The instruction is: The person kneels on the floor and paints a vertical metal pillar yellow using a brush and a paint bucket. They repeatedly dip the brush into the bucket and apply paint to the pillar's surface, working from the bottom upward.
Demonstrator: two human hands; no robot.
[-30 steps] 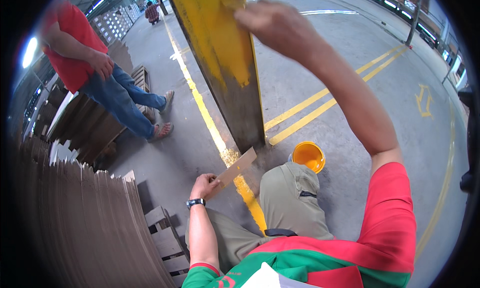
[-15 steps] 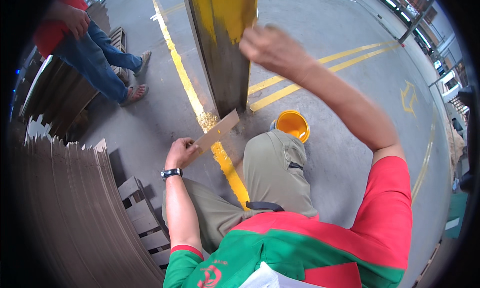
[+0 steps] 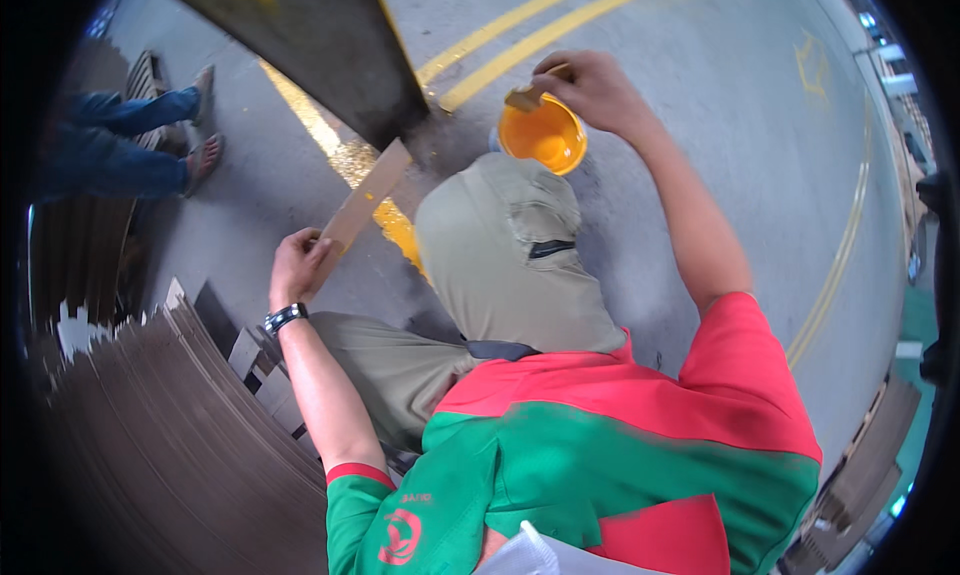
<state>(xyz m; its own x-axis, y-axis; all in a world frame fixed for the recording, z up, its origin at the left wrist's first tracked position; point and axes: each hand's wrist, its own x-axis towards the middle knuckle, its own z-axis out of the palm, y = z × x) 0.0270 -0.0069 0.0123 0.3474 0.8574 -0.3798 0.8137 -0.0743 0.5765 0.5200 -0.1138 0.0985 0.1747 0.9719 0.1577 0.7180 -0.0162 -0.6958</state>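
Note:
Between the fingers and thumb of my left hand (image 3: 297,265) is a flat strip of cardboard (image 3: 362,197), slanting up to the right toward the foot of a steel column (image 3: 345,60). Yellow paint partly covers the column higher up; its lower part is dark. My right hand (image 3: 592,87) grips a paintbrush (image 3: 527,96) by its handle, with the bristle end over the near-left rim area of a paint bucket (image 3: 578,147). Orange-yellow paint fills part of the bucket, which stands just beyond my raised knee. Whether the bristles touch the paint I cannot tell.
A speckled yellow floor line (image 3: 310,125) runs beneath the strip. Double yellow lines (image 3: 545,37) cross the floor beyond the bucket. Stacked cardboard sheets (image 3: 170,435) rise at my left beside a wooden pallet (image 3: 280,400). Another person's legs (image 3: 130,140) stand at the far left.
My right hand has come down from beside the column to the bucket, bringing the brush over it. The left hand still holds the strip near the column's foot. The whole view has shifted.

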